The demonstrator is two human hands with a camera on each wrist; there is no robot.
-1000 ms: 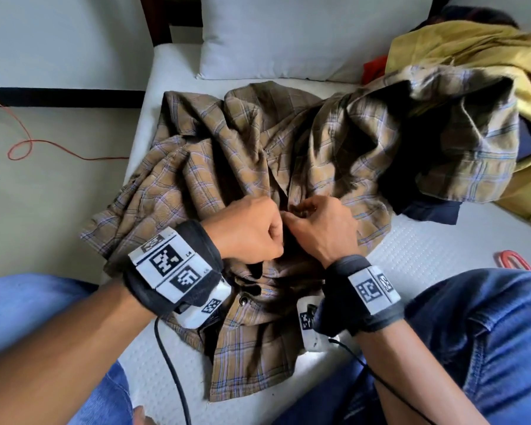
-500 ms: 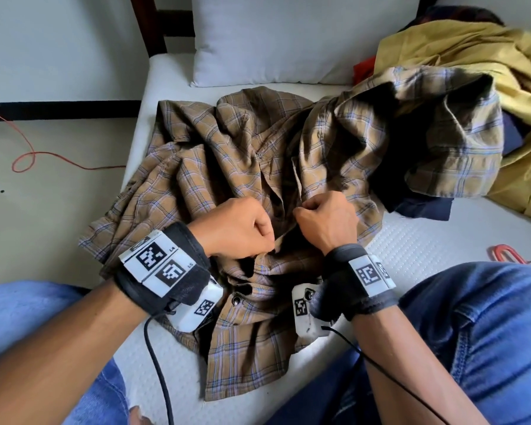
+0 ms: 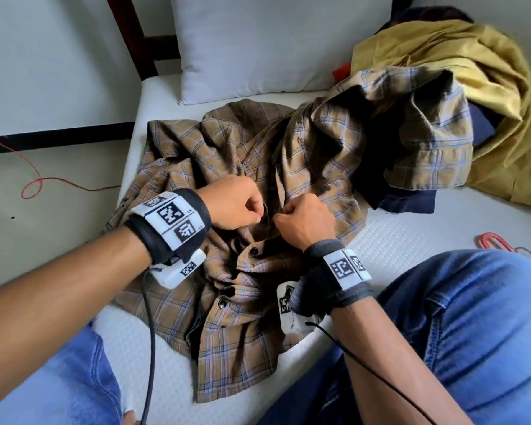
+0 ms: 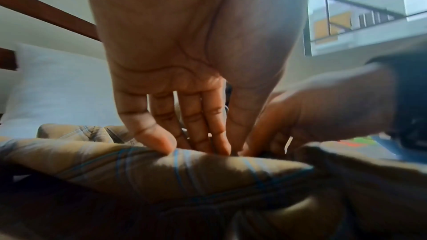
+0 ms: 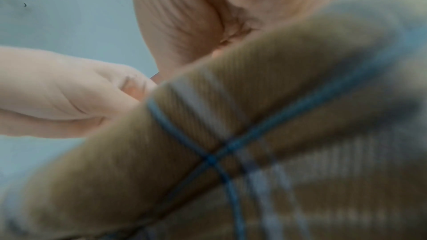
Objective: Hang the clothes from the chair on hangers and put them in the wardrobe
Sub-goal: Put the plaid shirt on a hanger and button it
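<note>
A brown plaid shirt (image 3: 196, 154) lies crumpled on a white mattress (image 3: 396, 246), its button placket running toward me. Both hands work at the placket mid-shirt. My left hand (image 3: 239, 204) is curled and pinches the left edge of the front. My right hand (image 3: 304, 219) is curled and pinches the facing edge. A dark button (image 3: 253, 251) shows just below them. In the left wrist view the left fingers (image 4: 161, 143) press down into the plaid fabric (image 4: 184, 171). The right wrist view is filled by blurred plaid cloth (image 5: 231, 152).
A white pillow (image 3: 273, 44) leans at the bed's head. Piled at the right are a yellow garment (image 3: 488, 87) and dark blue clothes (image 3: 411, 204). A red hanger (image 3: 491, 240) lies by my right knee. A red cord (image 3: 34, 185) loops on the floor.
Both hands have shifted slightly up the placket and drawn a little apart. The shirt's lower front now lies more bunched below them.
</note>
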